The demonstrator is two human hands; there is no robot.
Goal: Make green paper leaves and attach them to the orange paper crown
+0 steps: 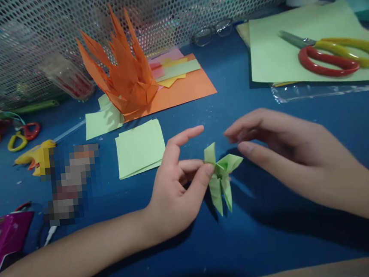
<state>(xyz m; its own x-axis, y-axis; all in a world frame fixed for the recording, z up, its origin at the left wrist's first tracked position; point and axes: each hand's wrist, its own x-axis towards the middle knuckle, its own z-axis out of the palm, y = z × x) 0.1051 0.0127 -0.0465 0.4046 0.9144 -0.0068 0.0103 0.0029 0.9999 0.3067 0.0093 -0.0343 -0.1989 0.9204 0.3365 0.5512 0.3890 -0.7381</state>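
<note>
Right now, the folded light-green paper piece (215,192) lies just right of your left hand (177,199), above the blue tabletop (262,252), its long axis running near to far, two narrow points towards the near side. Your left thumb and a bent finger pinch its left edge, index finger extended clear. Your right hand (302,158), farther right, holds nothing, thumb and fingertips slightly parted, near the paper's right point but not touching.
</note>
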